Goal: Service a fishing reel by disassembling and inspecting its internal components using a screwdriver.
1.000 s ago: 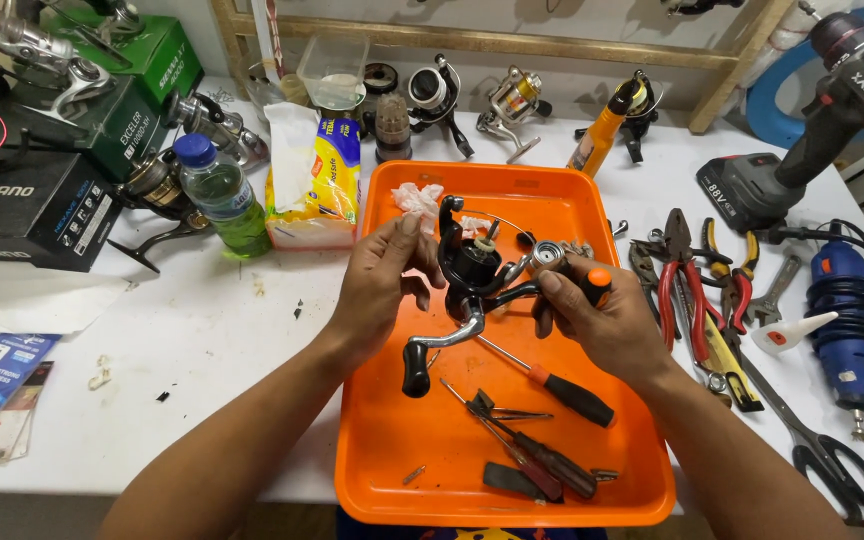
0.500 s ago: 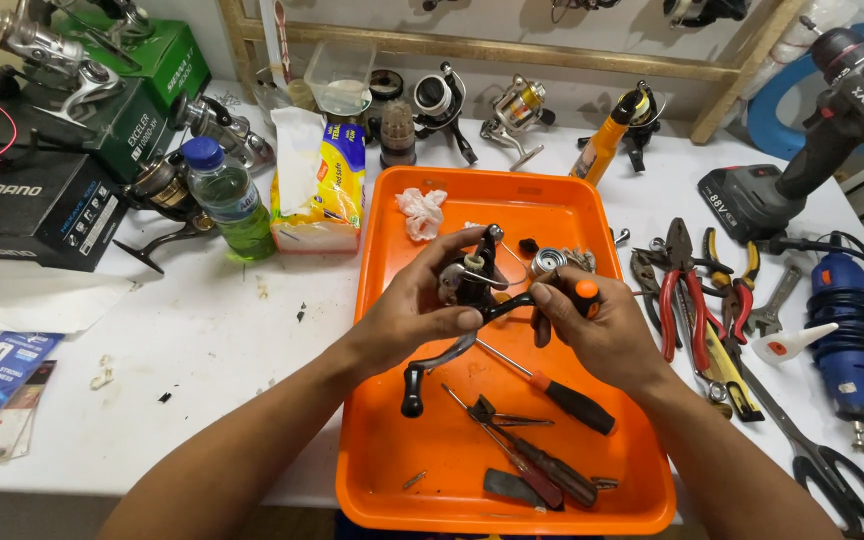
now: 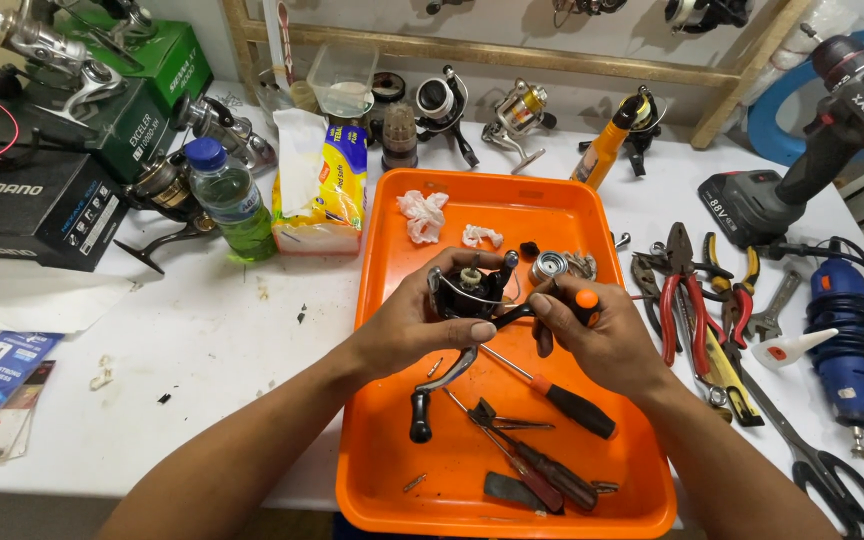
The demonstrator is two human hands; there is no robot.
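- Black spinning fishing reel (image 3: pixel 472 295), bail wire and crank handle attached, is held over the middle of the shallow orange plastic tray (image 3: pixel 392 470), between both hands.
- Nearest the tray's front rim lie dark-handled screwdrivers (image 3: pixel 537 470) and a flat dark blade, leaving bare orange floor at the front left corner.
- Crank handle hangs down from the reel, its black knob (image 3: pixel 420 430) resting on the tray floor.
- Left hand (image 3: pixel 412 325) is clamped around the reel body from the left, thumb underneath.
- Right hand (image 3: pixel 602 335) is closed on an orange-handled screwdriver (image 3: pixel 584 300), its tip at the reel's right side.
- White tabletop (image 3: pixel 212 370) left of the tray is mostly open; right of the tray, red-handled pliers (image 3: pixel 682 300) and long scissors (image 3: pixel 812 460) crowd the edge.
- Farther back in the tray sit crumpled white tissue (image 3: pixel 420 215) and a small metal spool (image 3: pixel 550 266).
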